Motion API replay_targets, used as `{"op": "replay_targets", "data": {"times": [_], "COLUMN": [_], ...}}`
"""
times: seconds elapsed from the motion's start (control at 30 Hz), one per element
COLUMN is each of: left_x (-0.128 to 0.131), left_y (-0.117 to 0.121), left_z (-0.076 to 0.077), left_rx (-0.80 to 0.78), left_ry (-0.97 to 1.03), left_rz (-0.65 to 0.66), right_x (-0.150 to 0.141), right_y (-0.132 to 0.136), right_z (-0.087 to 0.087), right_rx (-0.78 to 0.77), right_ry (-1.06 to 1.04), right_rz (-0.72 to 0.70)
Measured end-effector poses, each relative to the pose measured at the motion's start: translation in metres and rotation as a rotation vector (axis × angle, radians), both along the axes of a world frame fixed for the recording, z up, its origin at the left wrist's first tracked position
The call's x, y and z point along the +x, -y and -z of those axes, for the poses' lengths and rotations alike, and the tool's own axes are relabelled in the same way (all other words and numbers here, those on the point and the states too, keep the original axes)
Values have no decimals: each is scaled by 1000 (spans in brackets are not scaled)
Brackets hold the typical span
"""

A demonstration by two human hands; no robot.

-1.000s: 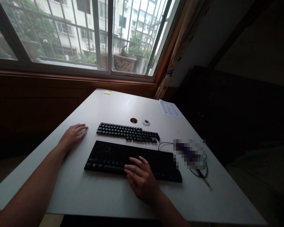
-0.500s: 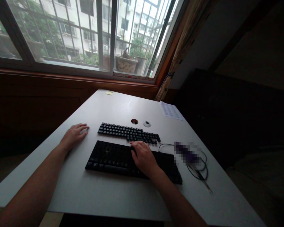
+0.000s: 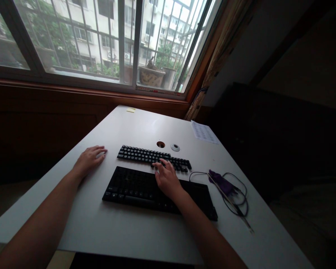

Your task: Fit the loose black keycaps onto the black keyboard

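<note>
My left hand (image 3: 90, 161) lies on the white desk left of the keyboards, its fingers stretched out and nothing in it. Over the top edge of a black keyboard base (image 3: 140, 190) is my right hand (image 3: 166, 177), fingers apart and reaching to the lower edge of the loose black keycaps (image 3: 141, 153). These caps are laid out in rows just beyond the base. Only a few keys along the near row of the base still show caps; its middle is partly hidden by my right hand. Whether a fingertip touches a keycap I cannot tell.
Right of the base lie a purple cloth (image 3: 224, 185), a thin stick-like tool (image 3: 245, 222) and a looped black cable (image 3: 246, 201). Farther back are a round desk hole (image 3: 161, 144), its grey cover (image 3: 175, 147), a printed sheet (image 3: 204, 132) and a yellow note (image 3: 130, 110).
My right hand has moved slightly forward, from the base's top edge to the keycaps, and its fingers have spread. My left hand stays in place. The view has shifted a little.
</note>
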State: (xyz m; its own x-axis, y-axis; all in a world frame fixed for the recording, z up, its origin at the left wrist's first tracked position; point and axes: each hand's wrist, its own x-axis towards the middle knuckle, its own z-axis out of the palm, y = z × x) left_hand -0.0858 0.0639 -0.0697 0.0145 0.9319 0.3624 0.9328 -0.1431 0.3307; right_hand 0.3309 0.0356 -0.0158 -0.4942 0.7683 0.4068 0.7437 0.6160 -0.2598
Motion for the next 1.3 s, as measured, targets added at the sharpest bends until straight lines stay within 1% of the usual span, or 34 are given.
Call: {"op": "replay_targets", "data": {"times": [0.13, 0.27, 0.47, 0.57, 0.7, 1.1, 1.3], "left_x": [1, 3, 1, 1, 2, 1, 1], "left_y": [1, 2, 0, 0, 1, 0, 0], "left_z": [-1, -2, -1, 0, -2, -1, -1], "left_rx": [2, 8, 2, 6, 8, 10, 11], "left_ry": [13, 18, 7, 5, 11, 7, 10], "left_rz": [-5, -6, -11, -7, -2, -3, -4], "right_x": [-5, -13, -19, -22, -26, -30, -31], "right_y": [3, 4, -12, -21, -25, -27, -24], "right_z": [0, -5, -11, -9, -5, 0, -3], "right_rx": [-23, -32, -25, -32, -33, -33, -57], "right_ry": [1, -15, 54, 75, 88, 86, 35], "right_rz": [-27, -56, -11, -6, 5, 23, 17]}}
